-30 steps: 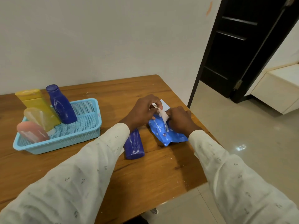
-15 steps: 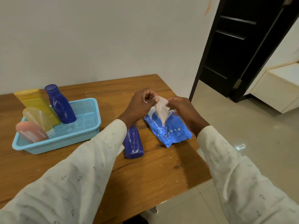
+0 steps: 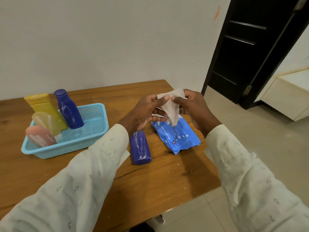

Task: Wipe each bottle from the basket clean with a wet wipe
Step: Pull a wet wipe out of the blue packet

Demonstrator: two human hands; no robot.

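We are in a room in a home. We see a wooden table (image 3: 150, 178) next to a plain white wall (image 3: 103, 41). A dark door (image 3: 250, 47) stands open. The floor (image 3: 260, 148) has shiny pale tiles, and a cream cabinet (image 3: 287, 96) sits past the door.

wet wipe (image 3: 172, 108): white, crumpled, held aloft | blue bottle (image 3: 141, 148): lying on table | basket (image 3: 93, 139): four bottles

white wall (image 3: 100, 39), dark door (image 3: 250, 47) (ajar), tiled floor (image 3: 250, 139)
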